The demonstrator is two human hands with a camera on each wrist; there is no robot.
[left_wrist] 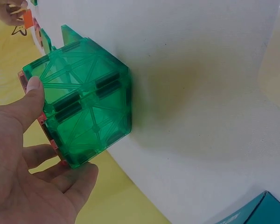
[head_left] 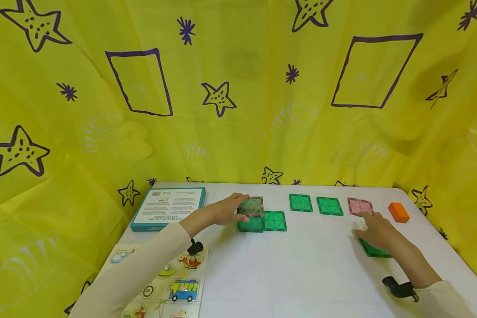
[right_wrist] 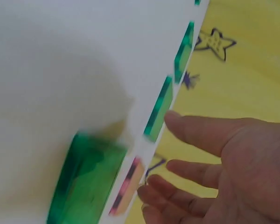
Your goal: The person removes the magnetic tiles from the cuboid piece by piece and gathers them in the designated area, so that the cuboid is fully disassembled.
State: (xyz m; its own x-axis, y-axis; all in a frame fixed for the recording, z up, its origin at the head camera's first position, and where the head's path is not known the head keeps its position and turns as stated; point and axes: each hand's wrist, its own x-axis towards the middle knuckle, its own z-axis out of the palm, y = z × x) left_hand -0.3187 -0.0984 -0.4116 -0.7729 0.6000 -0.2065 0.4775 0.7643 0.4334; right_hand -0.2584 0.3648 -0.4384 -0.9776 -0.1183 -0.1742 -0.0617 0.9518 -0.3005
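My left hand (head_left: pixel 227 210) holds a small box of translucent magnetic tiles between thumb and fingers. Its pink top tile (head_left: pixel 251 204) lies over green side tiles (left_wrist: pixel 88 93), with the thumb at one wall and the fingertips round another. Beside it lies a flat green tile (head_left: pixel 275 221). At the right my right hand (head_left: pixel 375 229) hovers with loosely bent, spread fingers and nothing between them. Its fingertips overlap the near edge of a flat pink tile (head_left: pixel 358 205). A green tile piece (head_left: pixel 370 250) lies partly hidden under that hand.
Two flat green tiles (head_left: pixel 300 202) lie toward the back of the white table, with an orange block (head_left: pixel 399 212) at far right. A teal-edged box (head_left: pixel 168 205) and a vehicle puzzle board (head_left: pixel 200 276) occupy the left side. A yellow curtain (head_left: pixel 238 145) hangs behind.
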